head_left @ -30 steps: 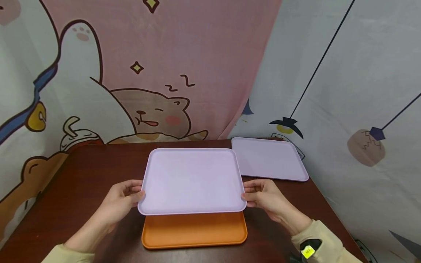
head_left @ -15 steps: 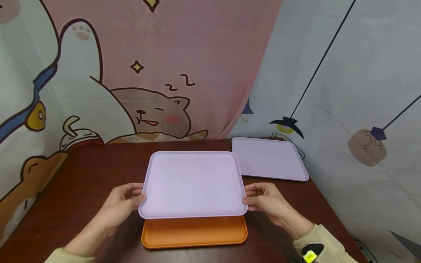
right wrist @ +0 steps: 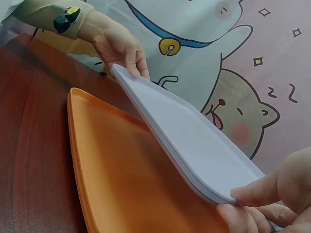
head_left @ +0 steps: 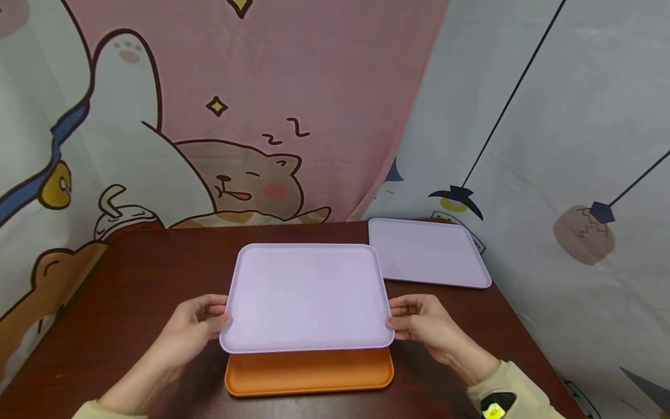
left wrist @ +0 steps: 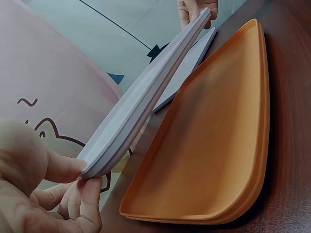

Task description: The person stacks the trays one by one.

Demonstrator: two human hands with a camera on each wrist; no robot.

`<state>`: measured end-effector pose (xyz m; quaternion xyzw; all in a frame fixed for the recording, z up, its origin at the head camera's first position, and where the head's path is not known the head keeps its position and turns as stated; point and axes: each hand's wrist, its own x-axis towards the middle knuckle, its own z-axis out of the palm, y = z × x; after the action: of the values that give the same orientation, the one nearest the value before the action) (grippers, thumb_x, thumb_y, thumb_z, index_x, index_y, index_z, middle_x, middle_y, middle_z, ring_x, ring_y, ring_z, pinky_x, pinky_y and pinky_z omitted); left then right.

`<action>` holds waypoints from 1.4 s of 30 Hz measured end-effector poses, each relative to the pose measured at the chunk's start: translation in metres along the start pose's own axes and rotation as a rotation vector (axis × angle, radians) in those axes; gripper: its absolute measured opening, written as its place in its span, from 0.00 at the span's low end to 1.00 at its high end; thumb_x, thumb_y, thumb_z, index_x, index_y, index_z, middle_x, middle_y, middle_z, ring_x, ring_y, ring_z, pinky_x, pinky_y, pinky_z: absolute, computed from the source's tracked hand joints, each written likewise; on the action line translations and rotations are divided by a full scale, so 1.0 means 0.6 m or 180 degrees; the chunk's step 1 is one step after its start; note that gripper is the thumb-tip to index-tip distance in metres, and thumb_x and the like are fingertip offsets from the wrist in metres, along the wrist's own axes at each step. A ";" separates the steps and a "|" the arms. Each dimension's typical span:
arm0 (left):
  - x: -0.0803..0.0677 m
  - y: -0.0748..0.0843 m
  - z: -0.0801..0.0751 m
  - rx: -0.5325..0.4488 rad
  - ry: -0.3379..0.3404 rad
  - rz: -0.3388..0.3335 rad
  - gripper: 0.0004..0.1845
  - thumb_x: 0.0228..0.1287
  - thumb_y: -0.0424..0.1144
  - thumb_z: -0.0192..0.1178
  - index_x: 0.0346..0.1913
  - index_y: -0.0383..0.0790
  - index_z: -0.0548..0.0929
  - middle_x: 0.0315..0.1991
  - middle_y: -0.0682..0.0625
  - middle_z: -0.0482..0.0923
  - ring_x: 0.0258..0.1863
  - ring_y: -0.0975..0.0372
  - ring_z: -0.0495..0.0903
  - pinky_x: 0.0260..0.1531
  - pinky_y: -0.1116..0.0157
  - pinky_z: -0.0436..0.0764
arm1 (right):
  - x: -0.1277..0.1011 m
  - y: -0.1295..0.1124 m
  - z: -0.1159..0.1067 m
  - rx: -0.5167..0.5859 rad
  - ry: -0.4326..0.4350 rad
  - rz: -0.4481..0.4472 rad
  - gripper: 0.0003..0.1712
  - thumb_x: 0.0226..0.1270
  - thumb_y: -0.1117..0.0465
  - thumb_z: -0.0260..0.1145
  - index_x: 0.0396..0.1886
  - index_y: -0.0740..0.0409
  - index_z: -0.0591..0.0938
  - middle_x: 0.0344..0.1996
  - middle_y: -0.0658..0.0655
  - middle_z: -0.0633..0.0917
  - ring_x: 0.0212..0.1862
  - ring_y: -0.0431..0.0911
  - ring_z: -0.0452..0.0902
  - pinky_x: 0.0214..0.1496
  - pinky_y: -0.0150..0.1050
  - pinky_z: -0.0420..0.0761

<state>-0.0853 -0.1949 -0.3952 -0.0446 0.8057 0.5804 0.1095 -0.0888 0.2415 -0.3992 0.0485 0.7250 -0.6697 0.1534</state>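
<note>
A lilac tray (head_left: 306, 295) hangs level above an orange tray (head_left: 309, 372) that lies on the brown table (head_left: 131, 273). My left hand (head_left: 201, 323) pinches the lilac tray's left edge and my right hand (head_left: 413, 323) pinches its right edge. In the left wrist view the lilac tray (left wrist: 146, 97) is clear of the orange tray (left wrist: 209, 141), with the left fingers (left wrist: 77, 199) under its rim. In the right wrist view the lilac tray (right wrist: 180, 131) sits above the orange tray (right wrist: 126, 184), and the right fingertips (right wrist: 252, 194) clasp its near corner.
A second lilac tray (head_left: 426, 253) lies flat at the table's back right corner. Cartoon-printed cloth (head_left: 251, 105) hangs behind the table and along its right side. Bare table surface shows on the left and in front.
The held lilac tray has come slightly toward me and lower, covering more of the orange tray. Both hands moved with it, still holding its edges.
</note>
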 end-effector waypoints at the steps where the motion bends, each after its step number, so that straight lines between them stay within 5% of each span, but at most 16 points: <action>1: -0.001 0.000 0.000 0.0004 0.0003 0.0000 0.22 0.75 0.29 0.62 0.66 0.22 0.75 0.51 0.37 0.79 0.45 0.53 0.82 0.48 0.56 0.88 | -0.001 0.001 0.000 0.0001 -0.0004 -0.0002 0.24 0.63 0.75 0.74 0.57 0.78 0.79 0.39 0.60 0.84 0.35 0.46 0.83 0.34 0.37 0.88; 42: -0.014 -0.015 0.012 -0.0088 -0.0009 -0.0095 0.21 0.73 0.29 0.64 0.64 0.23 0.77 0.48 0.39 0.80 0.44 0.53 0.83 0.48 0.53 0.88 | -0.018 0.017 -0.004 0.0026 -0.0043 0.0039 0.23 0.61 0.74 0.75 0.54 0.78 0.80 0.37 0.60 0.84 0.33 0.46 0.83 0.33 0.37 0.87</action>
<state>-0.0747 -0.1917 -0.4039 -0.0573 0.7966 0.5899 0.1188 -0.0760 0.2463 -0.4059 0.0491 0.7209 -0.6720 0.1621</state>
